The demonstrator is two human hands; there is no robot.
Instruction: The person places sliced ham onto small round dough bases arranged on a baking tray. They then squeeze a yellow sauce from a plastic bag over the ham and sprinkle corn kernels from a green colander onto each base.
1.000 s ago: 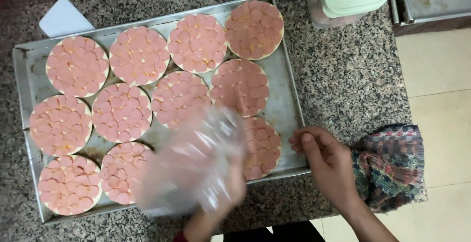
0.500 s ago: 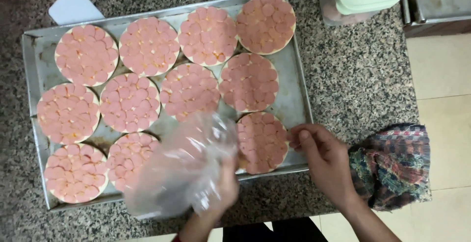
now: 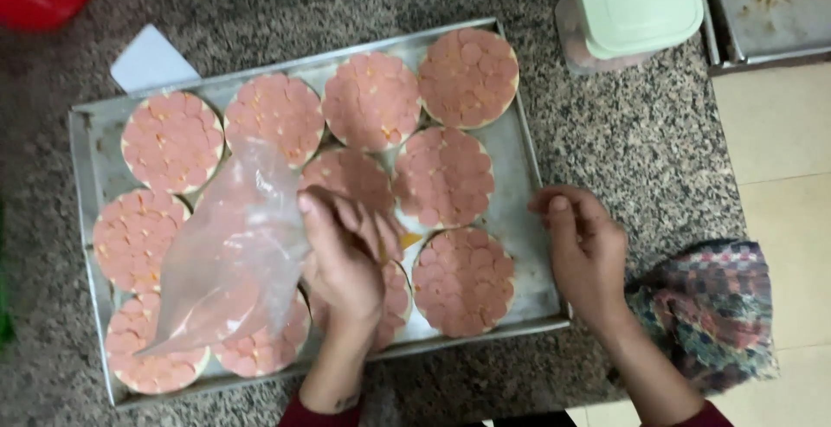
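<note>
Left hand (image 3: 346,258): a clear plastic bag (image 3: 229,258) is gripped over the tray (image 3: 511,167) of round sausage-topped breads (image 3: 372,101) | right hand (image 3: 584,250): loosely curled, nothing held, rested at the tray's right edge on the surface (image 3: 623,133)

Clear plastic bag (image 3: 229,263) over tray (image 3: 86,159)
</note>
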